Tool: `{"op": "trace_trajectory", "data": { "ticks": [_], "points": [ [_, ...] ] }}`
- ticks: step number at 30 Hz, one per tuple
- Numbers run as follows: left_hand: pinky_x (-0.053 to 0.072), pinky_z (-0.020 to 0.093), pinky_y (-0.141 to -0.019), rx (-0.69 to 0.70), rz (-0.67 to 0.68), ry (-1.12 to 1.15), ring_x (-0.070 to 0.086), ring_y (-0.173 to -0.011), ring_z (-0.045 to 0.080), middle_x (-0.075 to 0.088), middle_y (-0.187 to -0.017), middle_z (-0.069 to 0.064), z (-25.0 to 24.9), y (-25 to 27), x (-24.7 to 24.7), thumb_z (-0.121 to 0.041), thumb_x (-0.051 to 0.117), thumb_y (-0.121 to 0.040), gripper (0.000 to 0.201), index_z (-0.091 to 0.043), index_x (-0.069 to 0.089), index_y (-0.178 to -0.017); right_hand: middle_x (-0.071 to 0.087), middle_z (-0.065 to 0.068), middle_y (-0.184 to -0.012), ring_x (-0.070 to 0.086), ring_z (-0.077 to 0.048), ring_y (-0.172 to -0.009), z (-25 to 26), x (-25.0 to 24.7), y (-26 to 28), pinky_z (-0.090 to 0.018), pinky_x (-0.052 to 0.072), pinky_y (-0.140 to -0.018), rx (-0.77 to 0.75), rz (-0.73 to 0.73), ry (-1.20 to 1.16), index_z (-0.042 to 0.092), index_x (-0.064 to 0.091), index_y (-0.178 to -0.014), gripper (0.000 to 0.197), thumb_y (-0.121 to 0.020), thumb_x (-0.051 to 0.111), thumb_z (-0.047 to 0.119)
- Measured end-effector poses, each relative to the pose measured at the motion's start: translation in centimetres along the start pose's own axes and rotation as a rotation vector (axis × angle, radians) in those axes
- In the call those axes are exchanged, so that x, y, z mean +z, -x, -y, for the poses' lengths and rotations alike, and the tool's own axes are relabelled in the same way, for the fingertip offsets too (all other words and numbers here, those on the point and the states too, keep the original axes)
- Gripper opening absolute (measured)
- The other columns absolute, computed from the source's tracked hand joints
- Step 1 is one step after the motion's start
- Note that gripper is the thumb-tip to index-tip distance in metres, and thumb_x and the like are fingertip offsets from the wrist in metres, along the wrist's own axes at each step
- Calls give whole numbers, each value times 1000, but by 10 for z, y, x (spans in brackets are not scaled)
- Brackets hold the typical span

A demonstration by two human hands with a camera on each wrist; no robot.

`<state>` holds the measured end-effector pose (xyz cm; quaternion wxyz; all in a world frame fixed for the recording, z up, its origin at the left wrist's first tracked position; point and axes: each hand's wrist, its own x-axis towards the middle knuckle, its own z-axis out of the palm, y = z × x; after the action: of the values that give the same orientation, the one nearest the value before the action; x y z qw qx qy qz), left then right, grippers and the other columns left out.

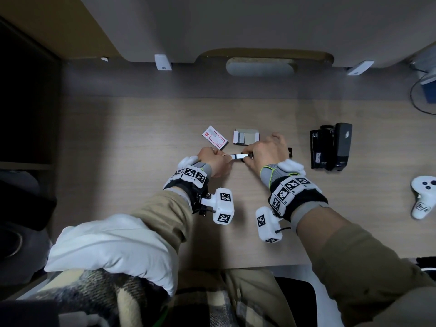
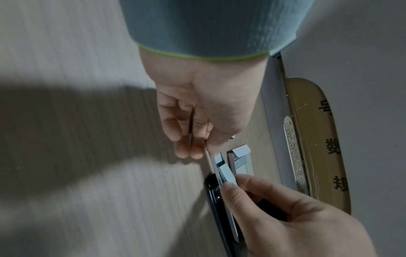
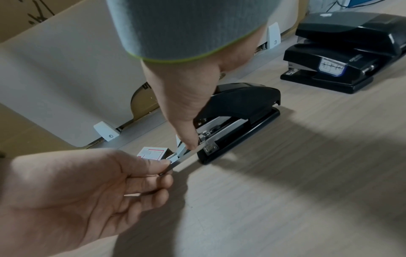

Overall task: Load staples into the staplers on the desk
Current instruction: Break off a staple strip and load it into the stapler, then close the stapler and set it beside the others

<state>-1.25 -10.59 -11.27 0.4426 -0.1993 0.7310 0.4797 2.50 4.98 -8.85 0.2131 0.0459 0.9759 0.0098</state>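
A black stapler (image 3: 241,102) lies on the desk with its metal staple tray (image 3: 182,159) pulled out toward the left. My left hand (image 1: 213,159) pinches the free end of that tray (image 2: 212,163) between thumb and fingers. My right hand (image 1: 266,149) covers most of the stapler in the head view. It pinches a silvery staple strip (image 2: 228,175) and holds it against the tray; its thumb (image 3: 189,142) presses down on the strip. A red-and-white staple box (image 1: 215,139) and its open inner tray (image 1: 246,137) lie just beyond the hands.
Two more black staplers (image 1: 330,147) stand side by side at the right of the desk. A white controller (image 1: 423,197) lies near the right edge. A grey partition (image 1: 236,31) with white brackets runs along the back. The wooden desk top (image 1: 141,161) is bare at the left.
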Motion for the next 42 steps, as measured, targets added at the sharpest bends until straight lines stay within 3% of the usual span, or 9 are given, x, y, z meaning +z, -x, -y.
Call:
{"op": "trace_trajectory", "data": {
  "ticks": [9, 15, 20, 25, 30, 35, 37, 39, 42],
  "points": [
    [45, 20, -50, 7, 1, 2, 62, -50, 13, 68, -68, 1, 0, 1, 0, -19, 66, -90, 9, -15, 61, -83, 73, 9, -95, 51, -17, -110, 2, 4, -5, -37, 16, -103, -12, 23, 12, 38, 73, -95, 18, -88, 58, 44],
    [46, 21, -52, 2, 2, 1, 62, -54, 15, 69, -71, 3, 2, -1, 0, -19, 65, -91, 7, -14, 63, -86, 72, 10, -92, 48, -17, -112, 5, 9, -10, -39, 25, -98, -7, 55, 23, 37, 74, -96, 18, -88, 58, 40],
    [45, 21, -50, -9, -7, 0, 63, -53, 16, 69, -71, 4, 4, -2, 1, -19, 66, -90, 13, -15, 61, -79, 70, 9, -105, 46, -22, -114, 5, 10, -9, -40, 29, -93, 3, 51, -8, 38, 72, -103, 20, -87, 62, 42],
    [44, 19, -47, -32, -19, 15, 61, -48, 13, 68, -68, 3, 1, 1, 0, -19, 69, -88, 10, -12, 63, -92, 63, 4, -125, 46, -26, -118, -3, 14, 0, -37, 32, -95, 38, -17, -123, 33, 49, -135, 61, -77, 68, 29],
    [50, 25, -49, -41, -89, 35, 62, -52, 21, 67, -69, 8, -3, 14, -3, -17, 75, -81, 17, -8, 61, -87, 53, 0, -134, 40, -29, -127, -21, 11, 16, -43, 25, -108, 207, -29, -200, 35, 39, -141, 79, -69, 72, 36],
    [52, 24, -47, -26, -172, 60, 62, -50, 22, 69, -72, 13, -8, 28, -9, -13, 72, -79, 10, -7, 65, -73, 25, -8, -155, 21, -31, -144, -34, 7, 22, -48, 25, -115, 412, 62, -385, 27, 19, -151, 105, -65, 79, 40],
    [53, 24, -46, -33, -194, 115, 62, -48, 23, 71, -75, 16, -11, 35, -7, -10, 66, -81, 13, -6, 68, -69, 22, -13, -157, 23, -35, -144, -39, 7, 21, -45, 26, -116, 532, 71, -524, 20, 13, -153, 102, -72, 75, 23],
    [58, 31, -54, -52, -200, 162, 65, -51, 27, 75, -77, 16, -13, 40, -4, -16, 60, -82, 19, -2, 70, -74, 33, -17, -151, 34, -37, -138, -43, 4, 18, -41, 31, -112, 673, 81, -665, 13, 18, -151, 85, -80, 64, 8],
    [62, 40, -67, -86, -210, 218, 73, -65, 33, 76, -80, 13, -11, 45, 2, -25, 57, -84, 29, 0, 71, -86, 59, -20, -124, 57, -39, -113, -51, 5, 22, -33, 42, -84, 720, 155, -671, 5, 47, -127, 41, -87, 55, 8]
  ]
}}
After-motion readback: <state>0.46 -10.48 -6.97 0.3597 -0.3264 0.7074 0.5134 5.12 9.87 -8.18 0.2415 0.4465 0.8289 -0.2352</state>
